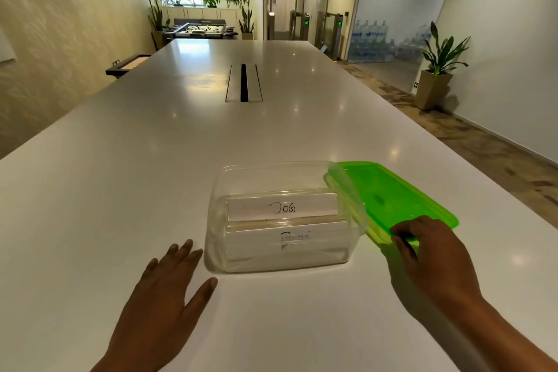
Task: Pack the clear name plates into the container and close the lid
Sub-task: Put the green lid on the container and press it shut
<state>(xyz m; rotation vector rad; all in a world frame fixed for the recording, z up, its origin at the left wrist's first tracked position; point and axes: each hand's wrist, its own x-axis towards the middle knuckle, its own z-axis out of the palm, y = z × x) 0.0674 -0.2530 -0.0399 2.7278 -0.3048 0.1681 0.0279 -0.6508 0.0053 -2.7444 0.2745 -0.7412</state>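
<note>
- Both hands sit in the lower part of the frame, on either side of the container (283,217), well apart from each other.
- Left hand (163,296) lies at lower left, palm down on the tabletop (120,175), fingers (184,251) spread and empty; its fingertips reach just beside the container's near left corner without touching it.
- Right hand (434,254) is at lower right, pinching the near edge of the lid (392,196): fingers rest on top of the green plastic, thumb (404,251) under or against the rim.
- Lid is translucent green and tilted; its left edge leans on the container's right rim, and the rest slopes away to the right toward the tabletop.
- Container is clear, open on top, and stands near the lower centre of the frame, between the two hands.
- Two name plates lie inside it, one behind the other. The rear plate (282,207) carries a white card reading "DOG". The front plate (290,243) has a card too, but its writing is blurred by the container wall and cannot be read.
- Farther up the tabletop, at mid-frame, a cable slot (244,83) runs along the centre.
- A potted plant (437,69) stands on the floor at the right edge, by the wall.
</note>
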